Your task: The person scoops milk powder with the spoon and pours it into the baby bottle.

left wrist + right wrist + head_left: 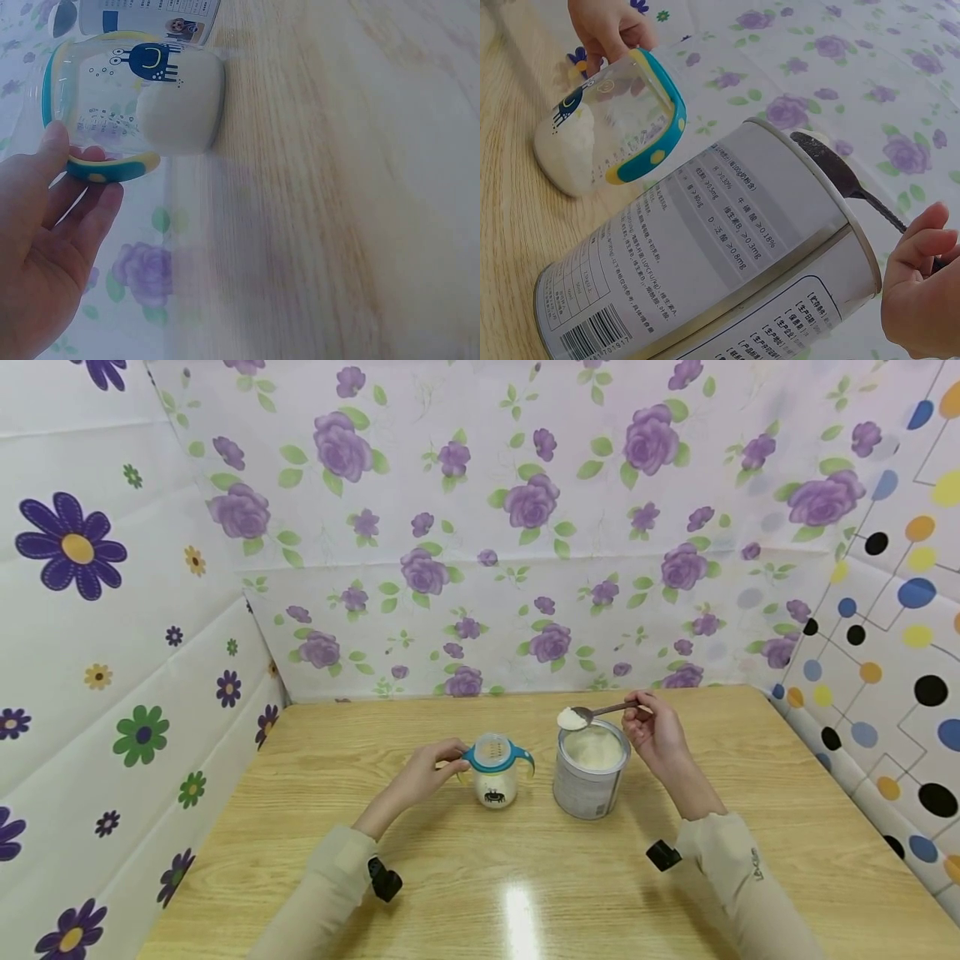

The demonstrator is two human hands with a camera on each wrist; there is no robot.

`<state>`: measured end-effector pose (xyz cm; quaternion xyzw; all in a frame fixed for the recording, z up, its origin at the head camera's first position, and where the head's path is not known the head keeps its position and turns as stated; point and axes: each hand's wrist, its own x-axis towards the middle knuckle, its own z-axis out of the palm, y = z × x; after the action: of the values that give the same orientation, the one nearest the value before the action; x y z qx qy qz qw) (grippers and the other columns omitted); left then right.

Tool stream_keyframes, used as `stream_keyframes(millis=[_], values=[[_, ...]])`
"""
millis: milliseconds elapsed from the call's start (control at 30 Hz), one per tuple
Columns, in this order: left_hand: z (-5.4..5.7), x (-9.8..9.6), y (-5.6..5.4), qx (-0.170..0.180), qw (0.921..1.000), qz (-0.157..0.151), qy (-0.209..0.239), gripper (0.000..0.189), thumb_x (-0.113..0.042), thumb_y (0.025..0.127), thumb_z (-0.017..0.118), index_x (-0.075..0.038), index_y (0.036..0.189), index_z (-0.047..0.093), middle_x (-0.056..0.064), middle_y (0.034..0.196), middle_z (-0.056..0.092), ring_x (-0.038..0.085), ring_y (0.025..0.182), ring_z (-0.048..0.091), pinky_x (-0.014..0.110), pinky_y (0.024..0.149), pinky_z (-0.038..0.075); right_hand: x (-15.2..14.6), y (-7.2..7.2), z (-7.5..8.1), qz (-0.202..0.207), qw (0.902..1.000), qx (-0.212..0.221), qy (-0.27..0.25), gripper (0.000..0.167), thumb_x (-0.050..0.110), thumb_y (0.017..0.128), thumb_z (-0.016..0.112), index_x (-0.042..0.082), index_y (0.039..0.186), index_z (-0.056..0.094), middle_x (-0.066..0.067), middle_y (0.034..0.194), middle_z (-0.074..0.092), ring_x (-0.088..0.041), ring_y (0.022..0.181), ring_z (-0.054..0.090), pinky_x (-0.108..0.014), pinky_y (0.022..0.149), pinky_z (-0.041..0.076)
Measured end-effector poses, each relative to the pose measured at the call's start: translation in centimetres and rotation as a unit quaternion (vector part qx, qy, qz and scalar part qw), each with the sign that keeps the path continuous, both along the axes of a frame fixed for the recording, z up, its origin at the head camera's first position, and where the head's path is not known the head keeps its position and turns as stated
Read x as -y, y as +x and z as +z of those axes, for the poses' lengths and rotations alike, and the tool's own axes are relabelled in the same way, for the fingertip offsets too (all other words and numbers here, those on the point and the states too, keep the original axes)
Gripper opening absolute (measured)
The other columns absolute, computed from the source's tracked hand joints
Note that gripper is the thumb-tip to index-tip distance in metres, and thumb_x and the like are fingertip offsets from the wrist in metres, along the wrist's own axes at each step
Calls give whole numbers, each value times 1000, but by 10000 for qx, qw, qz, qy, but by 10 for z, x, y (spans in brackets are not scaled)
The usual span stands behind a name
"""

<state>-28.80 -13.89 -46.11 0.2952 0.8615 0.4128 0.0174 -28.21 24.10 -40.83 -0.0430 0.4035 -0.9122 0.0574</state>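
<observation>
On the table stands a clear baby bottle [495, 781] with a blue-green collar, two side handles and a crab-like print; white powder fills its lower part. My left hand [431, 770] grips the bottle's left handle [112, 168] with thumb and fingers. To the right is a tin [588, 789] of milk powder without a lid, nearly full of pale powder [595, 748]. My right hand [657, 735] pinches the handle of a dark spoon [603, 710], held level above the tin's rim. A heap of powder [572, 719] lies in the spoon's bowl.
The wooden table [450, 877] reaches to a flowered cloth wall [480, 527] at the back. A daisy-print cloth [142, 735] closes the left side, a dotted cloth [900, 652] the right. Small black cameras sit at both wrists.
</observation>
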Motion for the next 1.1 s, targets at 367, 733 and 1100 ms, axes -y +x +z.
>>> stream_keyframes(millis=[367, 733, 1100], values=[[1, 0, 1, 34, 10000, 6, 62, 15, -26, 98, 57, -20, 109, 64, 5, 110, 71, 23, 105, 67, 44, 89, 55, 1, 0, 0, 74, 9999, -22, 98, 36, 18, 107, 31, 8, 87, 59, 0, 63, 60, -6, 48, 50, -13, 39, 35], [-1, 0, 1, 74, 9999, -5, 88, 15, -26, 98, 56, -19, 109, 64, 6, 110, 71, 24, 106, 67, 44, 88, 56, 3, 1, 4, 201, 9996, -69, -162, 32, 17, 107, 33, 6, 90, 57, -3, 67, 60, -8, 51, 50, -14, 43, 36], [1, 0, 1, 87, 9999, -7, 100, 15, -24, 98, 57, -19, 110, 65, 6, 110, 71, 24, 106, 67, 44, 89, 55, 6, 2, 5, 210, 9996, -69, -196, 33, 17, 107, 31, 5, 90, 57, -4, 67, 61, -9, 51, 50, -15, 44, 36]])
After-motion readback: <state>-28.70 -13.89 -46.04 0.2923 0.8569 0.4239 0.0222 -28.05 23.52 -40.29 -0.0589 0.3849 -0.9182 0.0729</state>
